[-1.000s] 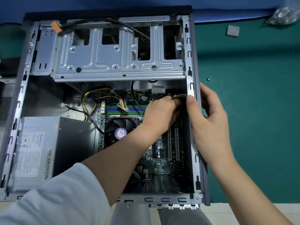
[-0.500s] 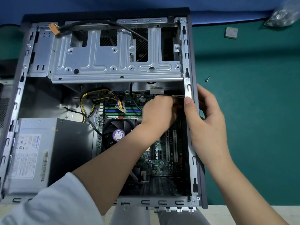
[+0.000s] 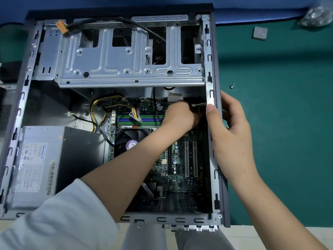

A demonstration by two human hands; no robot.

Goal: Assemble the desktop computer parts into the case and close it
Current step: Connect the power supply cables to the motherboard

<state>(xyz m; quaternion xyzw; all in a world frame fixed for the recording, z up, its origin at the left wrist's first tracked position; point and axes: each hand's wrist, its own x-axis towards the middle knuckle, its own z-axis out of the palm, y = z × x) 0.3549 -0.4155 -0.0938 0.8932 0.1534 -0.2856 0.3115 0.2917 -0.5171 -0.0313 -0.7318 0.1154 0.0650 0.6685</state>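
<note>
Left hand deep in case, fingers curled toward small white connector; whether it pinches it, cannot tell. Connector just right of that grip, lying crosswise toward side rail. Right hand clasps rail, thumb inside, beside connector. Left hand nearer.

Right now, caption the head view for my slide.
Left hand works a small white cable inside the open case; right hand grips its side wall.

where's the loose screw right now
In the head view the loose screw lies on the green mat right of the case, just above the right hand and below the small square chip.
</note>
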